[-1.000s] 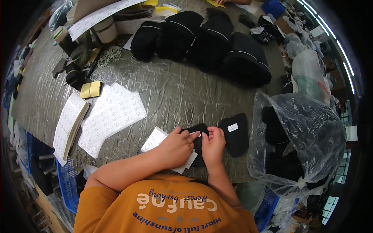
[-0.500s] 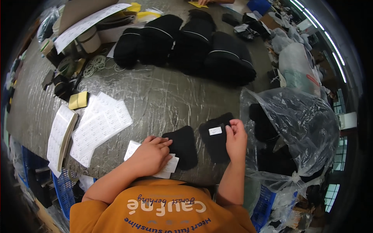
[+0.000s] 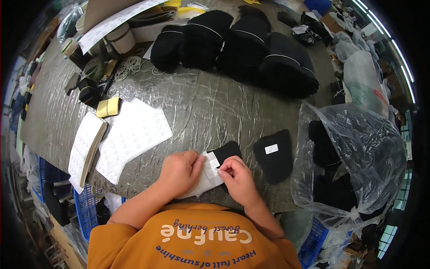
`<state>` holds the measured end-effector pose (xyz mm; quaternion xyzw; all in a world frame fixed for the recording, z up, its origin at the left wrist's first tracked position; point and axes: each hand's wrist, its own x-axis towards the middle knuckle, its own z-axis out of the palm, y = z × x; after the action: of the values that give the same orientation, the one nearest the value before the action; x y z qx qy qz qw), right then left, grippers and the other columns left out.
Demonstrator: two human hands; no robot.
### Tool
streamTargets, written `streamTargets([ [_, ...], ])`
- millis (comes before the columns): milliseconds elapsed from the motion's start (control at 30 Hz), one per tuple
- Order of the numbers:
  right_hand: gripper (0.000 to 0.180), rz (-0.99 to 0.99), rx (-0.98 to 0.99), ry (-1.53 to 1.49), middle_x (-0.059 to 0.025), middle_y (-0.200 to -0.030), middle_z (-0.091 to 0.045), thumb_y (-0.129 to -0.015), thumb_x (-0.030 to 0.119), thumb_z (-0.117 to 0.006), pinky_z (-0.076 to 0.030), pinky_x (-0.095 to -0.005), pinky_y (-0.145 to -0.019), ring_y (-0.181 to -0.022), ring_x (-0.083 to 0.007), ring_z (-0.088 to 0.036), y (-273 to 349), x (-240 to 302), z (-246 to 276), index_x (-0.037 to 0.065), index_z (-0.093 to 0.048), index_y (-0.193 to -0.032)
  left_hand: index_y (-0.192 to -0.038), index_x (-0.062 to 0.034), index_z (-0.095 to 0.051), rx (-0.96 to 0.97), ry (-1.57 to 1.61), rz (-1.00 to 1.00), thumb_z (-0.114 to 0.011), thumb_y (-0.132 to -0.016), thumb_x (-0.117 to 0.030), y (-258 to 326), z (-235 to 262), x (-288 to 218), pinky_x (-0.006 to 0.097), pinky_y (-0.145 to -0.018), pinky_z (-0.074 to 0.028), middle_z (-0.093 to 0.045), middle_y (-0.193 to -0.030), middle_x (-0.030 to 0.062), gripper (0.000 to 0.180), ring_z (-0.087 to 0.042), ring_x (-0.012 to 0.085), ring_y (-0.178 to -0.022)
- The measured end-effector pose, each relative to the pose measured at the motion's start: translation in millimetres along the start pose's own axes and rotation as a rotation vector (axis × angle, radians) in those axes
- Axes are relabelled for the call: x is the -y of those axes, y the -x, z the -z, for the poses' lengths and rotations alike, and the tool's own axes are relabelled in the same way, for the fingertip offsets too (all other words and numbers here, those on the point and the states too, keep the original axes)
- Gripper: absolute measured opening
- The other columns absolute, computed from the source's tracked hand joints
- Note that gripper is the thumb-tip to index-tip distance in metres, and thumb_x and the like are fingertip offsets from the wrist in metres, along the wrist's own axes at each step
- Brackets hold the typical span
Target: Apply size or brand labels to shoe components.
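A sheet of white labels [image 3: 210, 179] lies in front of me, held between the thumb and fingers of my left hand [image 3: 180, 174]. At the sheet's right edge, my right hand [image 3: 238, 179] pinches with thumb and forefinger; whether a single label has come loose there is too small to tell. Partly under the sheet and my hands is a black fabric piece [image 3: 229, 150]. To the right, apart from both hands, a second black fabric piece [image 3: 275, 166] lies flat with a small white label [image 3: 271, 149] on its upper part.
Loose label sheets [image 3: 134, 134] and a thick label stack [image 3: 86, 145] lie left, beside a yellow pad [image 3: 108, 107]. Tied black fabric bundles [image 3: 286, 65] line the back. A clear plastic bag [image 3: 358, 134] with black pieces stands right. Tangled string [image 3: 129, 67] sits far left.
My right hand has left the labelled black piece and moved left to the label sheet. My left hand now grips the sheet, raised over the other black piece. The whole view has shifted slightly.
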<state>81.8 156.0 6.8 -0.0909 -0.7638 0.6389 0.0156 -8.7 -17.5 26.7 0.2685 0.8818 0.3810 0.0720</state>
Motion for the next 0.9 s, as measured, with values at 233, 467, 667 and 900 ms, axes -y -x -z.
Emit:
streamTargets([
  [233,0.007,0.028,-0.253,-0.068,-0.0031,-0.085,-0.056,-0.089,0.0,-0.059,-0.045,-0.0235,-0.062,-0.069,-0.0087,-0.052,-12.0,1.5,7.7,0.001,-0.053,-0.087,-0.068,-0.0036,-0.054,0.141,-0.185,-0.281,-0.066,-0.083,-0.022,0.0,15.6,18.4,0.048,-0.059,-0.046,-0.059,-0.064,0.0162,0.027,-0.06,0.0366,-0.065],
  [467,0.004,-0.237,-0.208,0.028,0.0009,-0.072,-0.058,-0.088,0.001,-0.061,-0.043,-0.0201,-0.055,-0.061,-0.002,-0.05,-19.0,-13.1,15.0,-0.001,-0.059,-0.084,-0.094,0.003,-0.066,0.477,-0.055,-0.45,-0.059,-0.087,-0.018,9.8,6.1,15.1,0.04,-0.098,-0.042,-0.062,-0.123,0.0172,0.024,-0.055,0.0301,-0.119],
  [667,0.005,-0.164,-0.283,0.045,0.0017,-0.065,-0.059,-0.087,0.0,-0.063,-0.042,-0.0201,-0.052,-0.059,-0.0014,-0.052,-14.3,-10.5,11.7,-0.001,-0.06,-0.082,-0.088,0.0016,-0.067,0.512,-0.106,-0.476,-0.058,-0.088,-0.02,11.3,3.0,15.6,0.042,-0.104,-0.038,-0.059,-0.128,0.0167,0.024,-0.051,0.0311,-0.123],
  [900,0.006,-0.226,-0.241,0.008,0.0017,-0.065,-0.06,-0.087,0.001,-0.063,-0.041,-0.0192,-0.051,-0.058,-0.0007,-0.051,-14.9,-18.6,8.4,-0.001,-0.06,-0.082,-0.087,0.0016,-0.067,0.506,-0.105,-0.471,-0.057,-0.088,-0.021,10.6,1.4,13.3,0.042,-0.104,-0.038,-0.06,-0.127,0.0168,0.024,-0.051,0.0313,-0.123],
])
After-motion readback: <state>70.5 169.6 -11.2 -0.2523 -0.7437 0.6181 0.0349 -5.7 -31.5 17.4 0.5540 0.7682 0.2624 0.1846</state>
